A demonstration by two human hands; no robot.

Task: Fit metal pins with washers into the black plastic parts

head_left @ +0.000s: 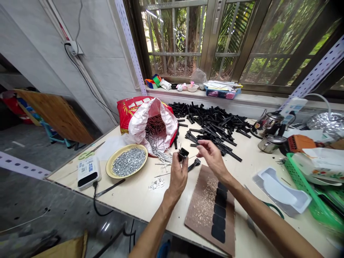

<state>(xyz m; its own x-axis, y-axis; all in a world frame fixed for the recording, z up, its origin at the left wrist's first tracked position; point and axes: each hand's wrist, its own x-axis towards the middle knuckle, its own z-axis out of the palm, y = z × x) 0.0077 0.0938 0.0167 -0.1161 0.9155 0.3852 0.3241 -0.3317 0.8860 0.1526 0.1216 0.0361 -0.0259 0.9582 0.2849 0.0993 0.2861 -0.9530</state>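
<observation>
My left hand [178, 175] is closed around a small black plastic part with a square hollow end [183, 154], its opening turned up. To its right hovers my right hand [212, 157], thumb and fingertips curled together; whatever is between them is too small to make out. A black stem with a wider head [195, 165] shows between the hands, near the table. Below my right hand lies a brown board [196, 211] with a row of black rounded-square pads [219, 211] and scattered pale specks. Small silvery washers [156, 184] are spread left of my left wrist.
A yellow bowl [108, 168] of small metal pieces stands left, beside a white device [88, 173]. Behind it, a red and white bag [134, 123] spills long metal rods. Black plastic parts [215, 122] heap up at the back. On the right are a white tray [282, 190] and green basket [301, 190].
</observation>
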